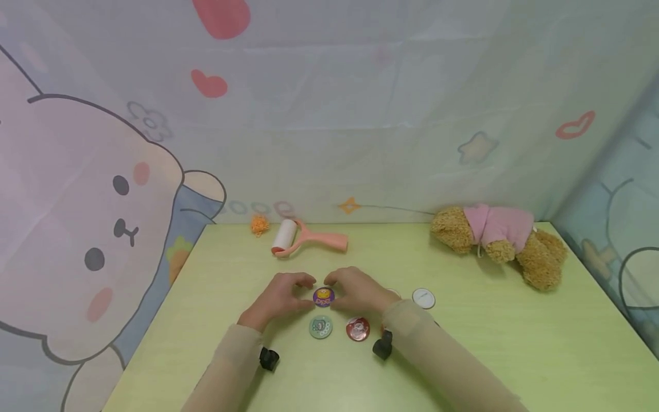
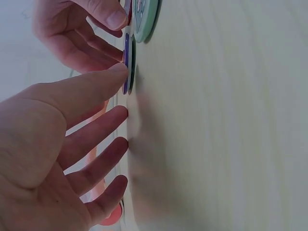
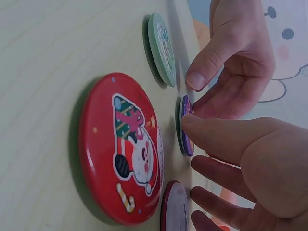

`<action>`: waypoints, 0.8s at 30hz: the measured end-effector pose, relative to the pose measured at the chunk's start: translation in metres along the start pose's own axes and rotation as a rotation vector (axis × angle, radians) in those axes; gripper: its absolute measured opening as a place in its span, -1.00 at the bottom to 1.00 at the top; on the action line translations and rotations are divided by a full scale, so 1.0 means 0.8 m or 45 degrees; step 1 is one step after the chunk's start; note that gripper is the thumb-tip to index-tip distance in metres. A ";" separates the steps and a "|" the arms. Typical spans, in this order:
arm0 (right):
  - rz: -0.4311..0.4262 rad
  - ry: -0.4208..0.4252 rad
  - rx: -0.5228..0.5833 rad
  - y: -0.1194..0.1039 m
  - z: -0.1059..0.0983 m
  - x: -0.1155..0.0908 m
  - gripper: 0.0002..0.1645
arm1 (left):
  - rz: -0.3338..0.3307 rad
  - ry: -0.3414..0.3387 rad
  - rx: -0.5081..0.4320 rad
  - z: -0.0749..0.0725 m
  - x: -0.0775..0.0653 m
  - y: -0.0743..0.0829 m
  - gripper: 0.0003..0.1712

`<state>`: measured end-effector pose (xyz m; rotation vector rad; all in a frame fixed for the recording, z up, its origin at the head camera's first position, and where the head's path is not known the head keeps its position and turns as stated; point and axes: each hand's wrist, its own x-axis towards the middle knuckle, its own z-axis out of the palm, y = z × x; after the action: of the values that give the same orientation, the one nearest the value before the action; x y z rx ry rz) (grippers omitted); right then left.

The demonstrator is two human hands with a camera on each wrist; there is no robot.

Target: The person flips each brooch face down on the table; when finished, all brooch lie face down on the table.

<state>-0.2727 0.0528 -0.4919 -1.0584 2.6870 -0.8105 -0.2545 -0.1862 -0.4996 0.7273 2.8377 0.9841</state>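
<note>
A round purple badge with a yellow figure lies on the table between the two hands. From its left, my left hand reaches in, thumb tip right at the rim in the left wrist view and the other fingers loosely spread. On the opposite side, my right hand has its thumb over the badge's edge in the right wrist view, its other fingers extended beyond it. Nearer the body lie a green badge and a red badge with a cartoon figure.
A white-backed badge lies right of the right hand; another is partly hidden behind that wrist. Toward the back are an orange pompom, a pink-handled lint roller and a teddy bear in pink. A printed curtain hangs behind the table.
</note>
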 end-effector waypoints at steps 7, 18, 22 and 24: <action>0.018 0.010 0.015 -0.003 0.003 0.002 -0.44 | 0.043 0.003 0.063 0.004 0.002 0.000 -0.50; -0.017 0.042 -0.063 -0.006 0.003 0.005 -0.44 | 0.045 0.028 0.055 0.006 0.005 0.004 -0.56; -0.006 0.037 -0.060 -0.008 0.003 0.005 -0.46 | 0.049 0.026 0.051 0.008 0.005 0.002 -0.57; 0.004 0.031 -0.047 -0.009 0.003 0.004 -0.46 | 0.053 0.022 0.050 0.008 0.005 0.001 -0.56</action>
<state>-0.2702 0.0452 -0.4904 -1.0589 2.7334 -0.7816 -0.2562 -0.1801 -0.5042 0.7886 2.8753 0.9474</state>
